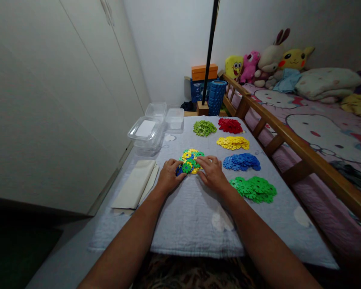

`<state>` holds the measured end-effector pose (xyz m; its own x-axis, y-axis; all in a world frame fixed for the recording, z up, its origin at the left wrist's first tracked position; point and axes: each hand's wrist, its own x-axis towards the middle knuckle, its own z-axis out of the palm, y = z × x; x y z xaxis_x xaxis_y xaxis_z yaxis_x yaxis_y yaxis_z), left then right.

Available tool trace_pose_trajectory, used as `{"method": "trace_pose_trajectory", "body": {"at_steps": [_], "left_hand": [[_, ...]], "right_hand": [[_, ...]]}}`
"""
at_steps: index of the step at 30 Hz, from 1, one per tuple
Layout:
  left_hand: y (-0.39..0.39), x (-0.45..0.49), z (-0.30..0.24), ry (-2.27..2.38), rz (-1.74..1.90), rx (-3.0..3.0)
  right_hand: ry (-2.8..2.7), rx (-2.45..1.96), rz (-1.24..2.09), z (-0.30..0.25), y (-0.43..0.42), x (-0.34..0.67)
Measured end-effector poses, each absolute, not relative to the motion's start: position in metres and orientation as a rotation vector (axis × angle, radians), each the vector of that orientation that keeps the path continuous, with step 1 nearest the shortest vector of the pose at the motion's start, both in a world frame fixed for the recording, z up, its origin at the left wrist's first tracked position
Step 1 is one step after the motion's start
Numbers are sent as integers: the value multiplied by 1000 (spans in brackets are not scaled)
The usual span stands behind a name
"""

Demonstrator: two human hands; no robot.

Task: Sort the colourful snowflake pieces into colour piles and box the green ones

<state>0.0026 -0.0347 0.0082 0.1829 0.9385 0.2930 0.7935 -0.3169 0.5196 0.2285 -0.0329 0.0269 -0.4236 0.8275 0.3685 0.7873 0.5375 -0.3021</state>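
Head view. Both hands are down on the grey quilt [192, 216], either side of a mixed heap of coloured discs [190, 159], which lies mid-quilt, just ahead of the fingertips.

Left hand [169, 176]: fingers curled onto the heap's near-left edge, over a blue piece. Cannot tell whether it pinches one or only touches.

Right hand [212, 173]: palm down, fingers loose and spread on the heap's right edge, grasping nothing that shows.

To the right, single-colour piles well apart from each other: lime pile [204, 128], red pile [230, 125], yellow pile [233, 142], blue pile [241, 161], green pile [254, 188], the last nearest the right wrist.

Left of the heap: clear tubs [147, 132], folded cloth [136, 184].

Judgement: the discs interlock, so a fingertip pinch on one piece, with the other hand pressing the heap flat, should lift it clean. Keep the right forearm high over the green pile.
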Motion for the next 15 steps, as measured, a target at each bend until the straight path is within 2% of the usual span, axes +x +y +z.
{"method": "trace_pose_trajectory", "body": {"at_steps": [7,15], "left_hand": [[-33,7,3,1589,867,2232],[-34,4,4,1619,832,2236]], "right_hand": [[-2399,-1221,123,4,-32,202],[-2310,-1191,135,10,-33,203]]}}
